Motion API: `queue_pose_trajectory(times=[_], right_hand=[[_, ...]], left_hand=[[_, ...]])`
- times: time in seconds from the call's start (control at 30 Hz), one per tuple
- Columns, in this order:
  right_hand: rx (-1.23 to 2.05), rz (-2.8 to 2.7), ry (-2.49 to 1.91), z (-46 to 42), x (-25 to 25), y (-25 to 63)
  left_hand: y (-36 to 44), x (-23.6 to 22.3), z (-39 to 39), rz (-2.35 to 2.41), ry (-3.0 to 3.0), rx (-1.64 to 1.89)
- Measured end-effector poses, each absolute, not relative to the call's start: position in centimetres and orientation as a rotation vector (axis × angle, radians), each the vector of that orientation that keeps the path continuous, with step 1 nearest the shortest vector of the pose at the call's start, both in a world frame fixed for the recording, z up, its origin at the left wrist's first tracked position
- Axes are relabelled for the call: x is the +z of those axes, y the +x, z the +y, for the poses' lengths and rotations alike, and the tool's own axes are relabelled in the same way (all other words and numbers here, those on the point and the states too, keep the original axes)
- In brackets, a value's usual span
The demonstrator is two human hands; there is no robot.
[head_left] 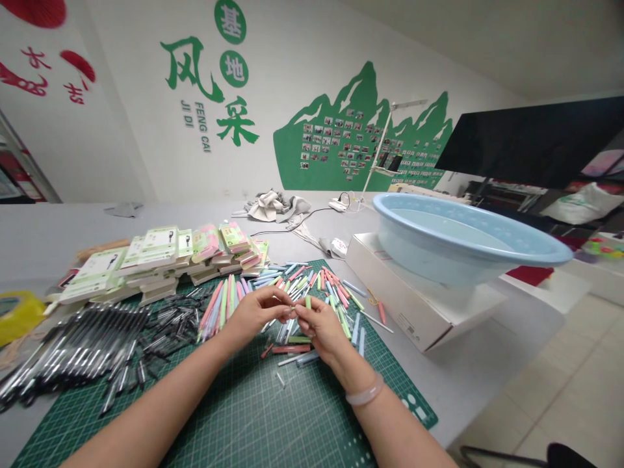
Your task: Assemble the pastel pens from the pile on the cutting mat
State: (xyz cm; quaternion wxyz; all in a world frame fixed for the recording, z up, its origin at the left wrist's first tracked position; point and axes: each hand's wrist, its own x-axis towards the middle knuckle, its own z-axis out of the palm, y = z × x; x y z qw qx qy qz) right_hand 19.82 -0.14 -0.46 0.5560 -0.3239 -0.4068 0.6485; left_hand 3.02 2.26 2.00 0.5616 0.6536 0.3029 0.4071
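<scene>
My right hand is closed on a light green pen part that sticks up between thumb and fingers. My left hand meets it fingertip to fingertip, pinched; whatever it grips is too small to make out. Around and beneath both hands lies a pile of pastel pen parts in pink, green and blue. A row of assembled-looking coloured pens fans out just left of my left hand. Below my hands, a red pen barrel and a small clear piece rest on the green cutting mat.
Black pens and loose black caps cover the left side. Behind them are stacked paper boxes and yellow tape. On the right, a blue basin sits on a white box. Cloths and a cable lie farther back.
</scene>
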Motion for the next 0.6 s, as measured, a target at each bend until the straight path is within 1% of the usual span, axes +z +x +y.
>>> queue_pose_trajectory(times=[0.3, 0.4, 0.6], right_hand=[[1.528, -0.962, -0.741, -0.5, -0.4, 19.3], [1.523, -0.929, -0.742, -0.4, -0.6, 19.3], [1.560, -0.849, -0.720, -0.2, -1.4, 19.0]], left_hand=[[3.5, 1.6, 2.2, 0.826, 1.380, 1.050], [3.7, 1.6, 2.1, 0.852, 1.408, 1.076], [4.2, 1.3, 1.4, 0.978, 1.604, 1.263]])
